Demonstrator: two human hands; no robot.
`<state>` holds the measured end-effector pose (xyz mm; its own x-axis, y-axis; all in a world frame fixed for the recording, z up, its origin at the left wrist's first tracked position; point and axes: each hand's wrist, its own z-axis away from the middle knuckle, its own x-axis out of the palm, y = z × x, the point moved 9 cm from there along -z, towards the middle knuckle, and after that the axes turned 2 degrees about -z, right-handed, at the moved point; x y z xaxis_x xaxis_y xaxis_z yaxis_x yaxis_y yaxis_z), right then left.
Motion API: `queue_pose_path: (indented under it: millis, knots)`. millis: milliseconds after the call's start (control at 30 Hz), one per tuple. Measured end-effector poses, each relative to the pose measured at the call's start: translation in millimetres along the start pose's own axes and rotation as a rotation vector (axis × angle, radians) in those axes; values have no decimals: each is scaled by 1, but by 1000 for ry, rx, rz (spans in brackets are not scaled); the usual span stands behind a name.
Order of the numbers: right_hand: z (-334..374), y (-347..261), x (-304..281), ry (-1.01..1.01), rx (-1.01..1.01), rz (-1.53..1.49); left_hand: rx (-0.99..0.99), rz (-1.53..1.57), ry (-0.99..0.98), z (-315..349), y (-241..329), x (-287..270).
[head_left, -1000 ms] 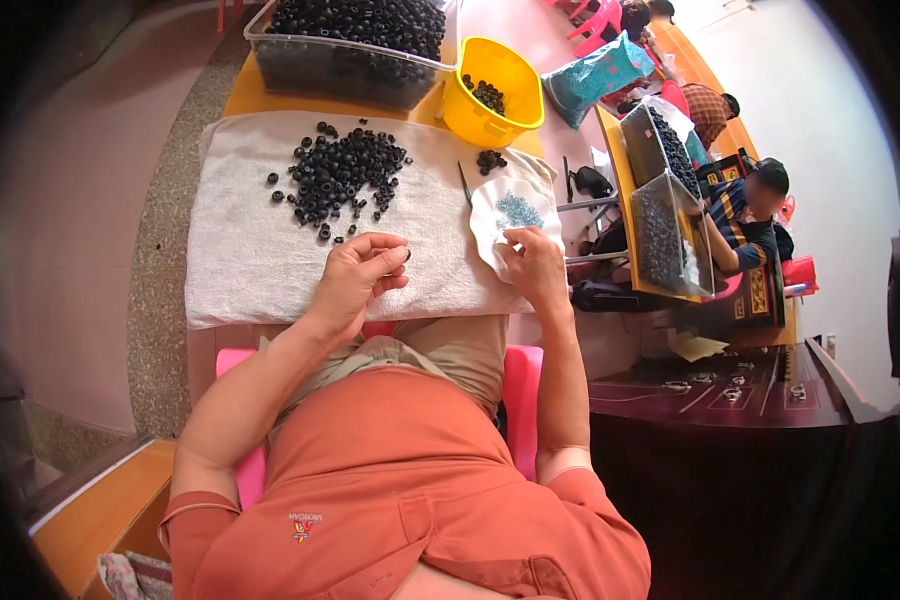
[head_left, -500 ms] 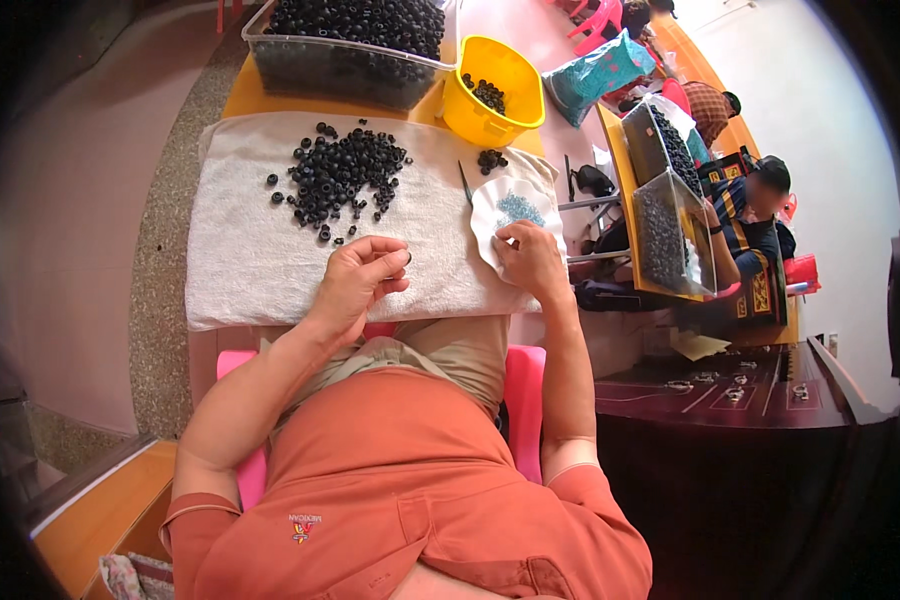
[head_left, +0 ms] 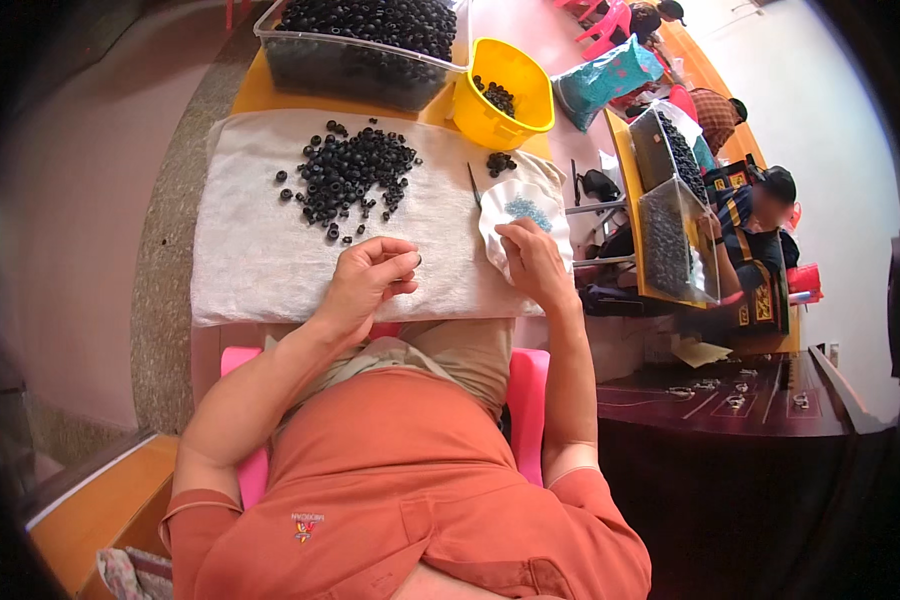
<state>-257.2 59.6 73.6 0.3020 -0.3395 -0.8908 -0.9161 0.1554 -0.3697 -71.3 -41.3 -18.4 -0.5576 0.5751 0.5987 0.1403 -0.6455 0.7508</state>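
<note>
Between thumb and fingers, my left hand (head_left: 368,288) pinches a small black bead above the near part of a white towel (head_left: 260,270); only the bead's dark edge shows. A loose pile of black beads (head_left: 355,170), some with visible holes, lies beyond that hand. My right hand (head_left: 537,262) reaches over the scalloped white dish (head_left: 492,215), its fingertips pinched together at the near side of the tiny light-blue stones (head_left: 527,210). Whatever those fingertips hold is hidden. A thin dark pointed tool (head_left: 474,185) lies at the dish's left edge.
Behind the towel stand a clear bin (head_left: 360,75) full of black beads and a yellow tub (head_left: 505,95) with some inside. A small bead cluster (head_left: 501,164) lies before the tub. At right, a person (head_left: 760,220) sits by more clear bins (head_left: 675,240).
The whole view has shifted slightly. My left hand keeps its pinch on the bead. My right fingertips have shifted a little at the near edge of the blue stones.
</note>
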Motion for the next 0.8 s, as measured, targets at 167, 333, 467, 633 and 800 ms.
queue_pose_path:
  millis: [167,333,467,633,800]
  knots:
    - [-2,-3,1,40,6,3,-4,8,0,0,0,1]
    - [-2,-2,5,113,58,-284,-9,4,-21,1,0,4]
    - [-6,-34,46,-125,239,-1073,-6,-7,-118,2,-4,12]
    - [-4,-45,71,-269,257,-1269,8,11,-208,2,-3,19]
    - [-5,-55,68,-349,237,-1333,-56,-4,-283,8,-1,25]
